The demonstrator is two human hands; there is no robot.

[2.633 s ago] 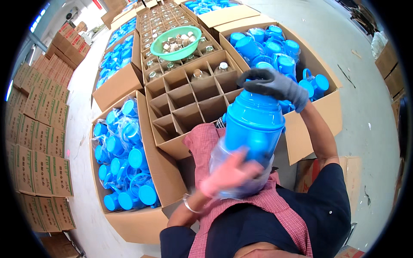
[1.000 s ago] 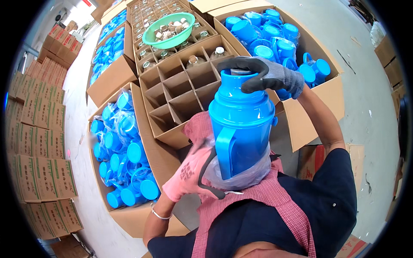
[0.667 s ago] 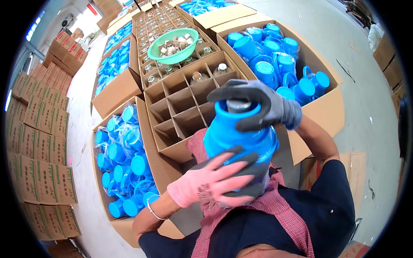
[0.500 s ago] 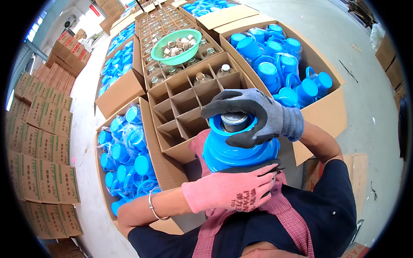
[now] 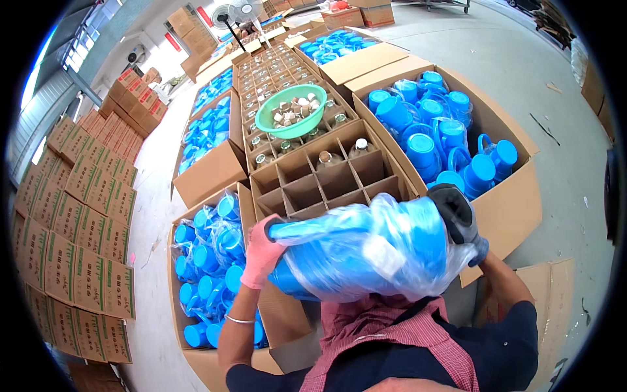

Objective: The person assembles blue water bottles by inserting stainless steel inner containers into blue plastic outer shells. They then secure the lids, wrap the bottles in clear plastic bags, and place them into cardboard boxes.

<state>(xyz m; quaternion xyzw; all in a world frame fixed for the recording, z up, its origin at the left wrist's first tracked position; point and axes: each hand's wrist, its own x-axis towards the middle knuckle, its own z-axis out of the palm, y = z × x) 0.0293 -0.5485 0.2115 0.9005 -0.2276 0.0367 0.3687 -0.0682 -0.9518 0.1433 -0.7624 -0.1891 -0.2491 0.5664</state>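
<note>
A blue thermos flask (image 5: 346,242) partly wrapped in clear plastic lies sideways across my front, slightly blurred by motion. My left hand (image 5: 262,251), in a pink glove, is closed round its left end, by the handle. At the right end, my right hand (image 5: 460,222), in a grey glove with a black palm, grips the flask and the plastic. Just beyond it stands a divided carton (image 5: 304,193) with open cells; a few glass bottles with corks or white caps (image 5: 361,147) sit in its far cells.
A green basin (image 5: 264,124) of corks and caps rests on the bottle cartons. Left and right stand cartons of blue lidded flasks and cups (image 5: 209,258), (image 5: 421,147). Stacked printed cartons (image 5: 78,261) line the left side. Two fans (image 5: 245,10) stand far back.
The flask has gone from upright at my chest to sideways, with plastic now round it. My left hand has moved left to its end; my right hand has left its top for the right end.
</note>
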